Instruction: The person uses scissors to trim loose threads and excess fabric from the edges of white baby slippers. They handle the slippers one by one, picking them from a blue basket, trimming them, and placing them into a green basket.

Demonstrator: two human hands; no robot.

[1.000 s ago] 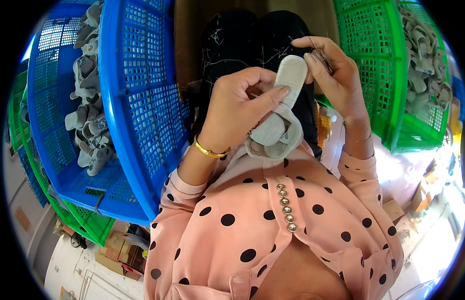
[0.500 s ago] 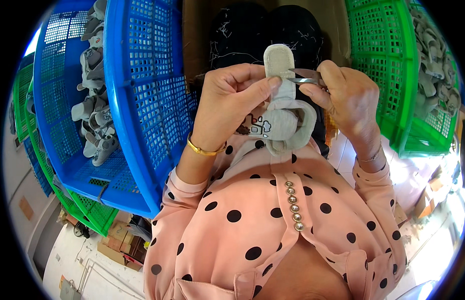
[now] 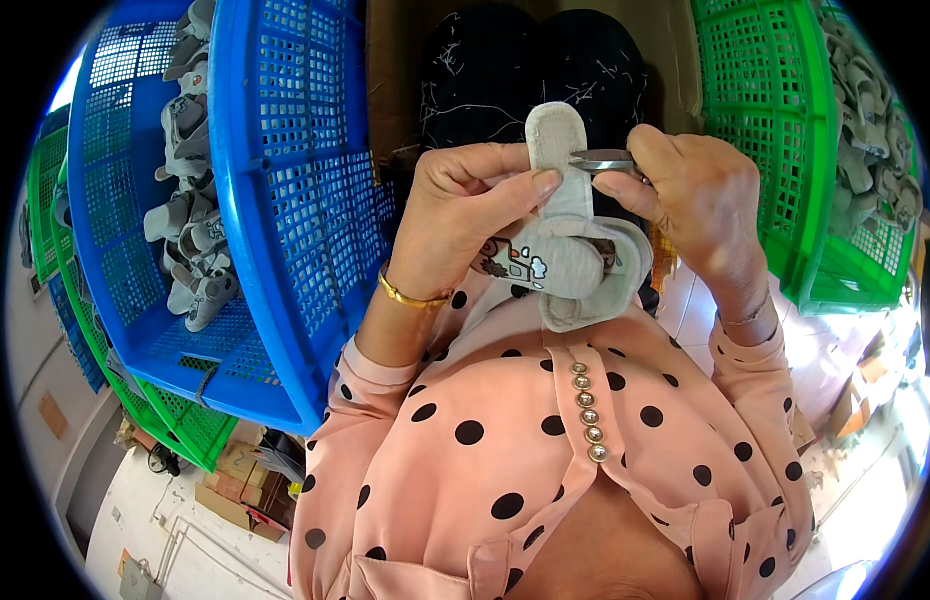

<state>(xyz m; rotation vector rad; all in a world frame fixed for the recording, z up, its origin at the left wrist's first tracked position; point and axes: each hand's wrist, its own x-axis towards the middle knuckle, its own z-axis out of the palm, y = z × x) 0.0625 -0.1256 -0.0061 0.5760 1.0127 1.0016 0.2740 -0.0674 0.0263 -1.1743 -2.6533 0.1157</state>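
Observation:
A small pale grey cloth shoe [image 3: 570, 265] with a cartoon print hangs in front of my chest. My left hand [image 3: 475, 205] is closed on it, thumb on top of its long strap [image 3: 555, 135], which points away from me. My right hand [image 3: 695, 190] grips a pair of small metal thread snips [image 3: 607, 160]. The snips' blades look closed, and their tips meet the right part of the strap. The fingers under the strap are partly hidden.
At my left stands a blue plastic crate [image 3: 315, 200] with several grey shoes [image 3: 200, 240] beyond its near wall. A green crate [image 3: 770, 150] at my right holds a heap of similar shoes [image 3: 865, 130]. Loose threads cling to my dark trousers [image 3: 530, 70]; brown cardboard [image 3: 395, 60] lies alongside.
The snips' blades were apart around the strap's edge and are now closed. The shoe has dropped slightly toward me and turned, its opening showing more.

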